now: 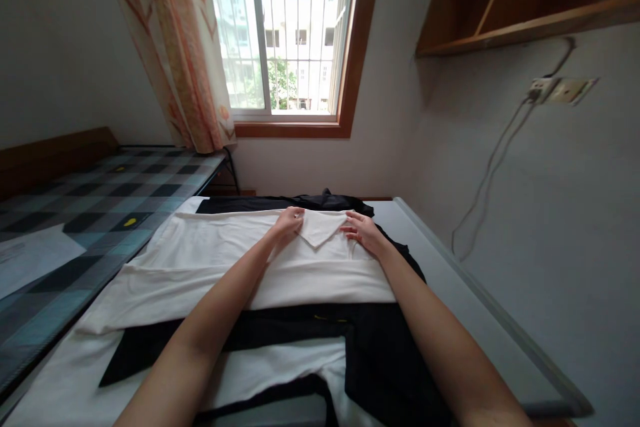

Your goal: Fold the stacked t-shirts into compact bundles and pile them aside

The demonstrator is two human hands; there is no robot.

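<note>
A white garment (pixel 320 280), folded in long layers, lies across a black-and-white garment (pixel 395 360) on the table. At its far edge a small pointed white flap (pixel 320 227) hangs towards me. My left hand (pixel 290 221) is closed, with thumb and fingers pinching the cloth at the flap's left corner. On the other side, my right hand (pixel 364 232) rests with its fingers apart on the white cloth, fingertips touching near the flap's right corner. Whether the white garment is a shirt or trousers, I cannot tell.
A bed with a checked mattress (pixel 170 180) stands along the left, with a paper sheet (pixel 35 257) on it. Black cloth (pixel 280 201) lies along the far end of the pale table (pixel 450 300). Cables (pixel 493 173) hang on the right wall under a wooden shelf (pixel 525 23).
</note>
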